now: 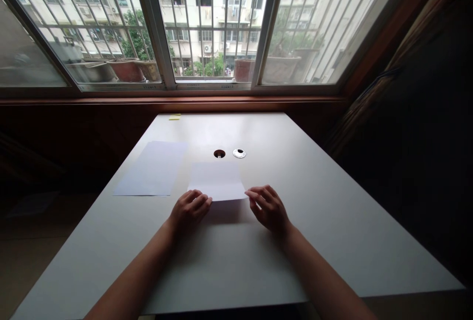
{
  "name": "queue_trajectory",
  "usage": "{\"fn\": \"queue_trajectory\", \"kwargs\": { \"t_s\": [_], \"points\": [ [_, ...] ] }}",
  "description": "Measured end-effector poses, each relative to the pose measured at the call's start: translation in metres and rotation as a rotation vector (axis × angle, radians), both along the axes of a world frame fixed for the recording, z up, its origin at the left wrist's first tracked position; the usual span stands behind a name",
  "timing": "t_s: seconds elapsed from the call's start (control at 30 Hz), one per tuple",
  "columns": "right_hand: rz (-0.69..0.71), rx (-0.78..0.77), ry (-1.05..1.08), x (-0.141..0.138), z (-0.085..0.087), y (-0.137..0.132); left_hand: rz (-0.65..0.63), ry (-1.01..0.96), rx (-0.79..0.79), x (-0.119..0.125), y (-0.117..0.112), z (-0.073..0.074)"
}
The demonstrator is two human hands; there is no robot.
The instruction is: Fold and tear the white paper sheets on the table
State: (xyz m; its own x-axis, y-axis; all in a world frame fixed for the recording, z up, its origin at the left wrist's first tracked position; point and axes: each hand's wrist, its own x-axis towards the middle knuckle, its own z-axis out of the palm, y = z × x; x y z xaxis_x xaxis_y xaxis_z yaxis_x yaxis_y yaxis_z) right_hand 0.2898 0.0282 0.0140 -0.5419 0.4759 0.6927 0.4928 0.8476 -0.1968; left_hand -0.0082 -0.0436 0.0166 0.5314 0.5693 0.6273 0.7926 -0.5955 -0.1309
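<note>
Taking the white sheet between our hands as the middle of the clock, with 12 straight ahead, we face a barred window (168, 39) at 12 o'clock, and below it the pale desk (236, 266) runs back towards the sill. On the desk, at about 10 o'clock and just apart from our work, some loose paper (150, 170) lies flat, its long axis tilting towards 1. The white sheet (216, 182) itself sits near the middle of the desk: its far part looks flat on the top, while its near edge rises towards us over a soft shadow. That lift foreshortens it, so we cannot tell which way its long axis runs. Our left hand (190, 207) is at 7 o'clock, its grip folded nearly closed over the near left corner. Our right hand (268, 207) is at 4 o'clock, its grip narrowed to a fingertip pinch on the near right corner. Neither hand is clearly nearer; both touch the sheet, which extends from the two grips towards 12. Beyond its far edge, a round cover (239, 153) lies at 1 o'clock, a round hole (219, 153) at 12, and small yellow slips (175, 117) at 11.
</note>
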Motion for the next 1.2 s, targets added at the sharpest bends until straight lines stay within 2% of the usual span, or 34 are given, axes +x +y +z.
{"fn": "queue_trajectory", "kwargs": {
  "t_s": [0.13, 0.37, 0.6, 0.77, 0.93, 1.2],
  "points": [
    [0.033, -0.022, -0.067, -0.004, 0.002, -0.004, 0.031, -0.031, -0.02, 0.001, -0.002, 0.001],
    [-0.031, -0.081, -0.065, -0.009, 0.005, -0.018, 0.045, -0.041, -0.045, 0.003, -0.005, 0.004],
    [-0.058, -0.075, -0.08, -0.017, 0.003, -0.033, 0.029, -0.01, -0.039, 0.005, -0.005, 0.006],
    [-0.06, -0.064, -0.086, -0.021, 0.001, -0.029, 0.029, -0.011, -0.047, 0.004, -0.006, 0.004],
    [-0.028, 0.011, -0.088, -0.032, 0.0, -0.022, -0.009, -0.024, -0.02, 0.008, -0.006, 0.005],
    [0.093, 0.086, -0.121, -0.045, 0.0, -0.015, -0.021, 0.026, 0.032, 0.023, -0.004, 0.0]
  ]
}}
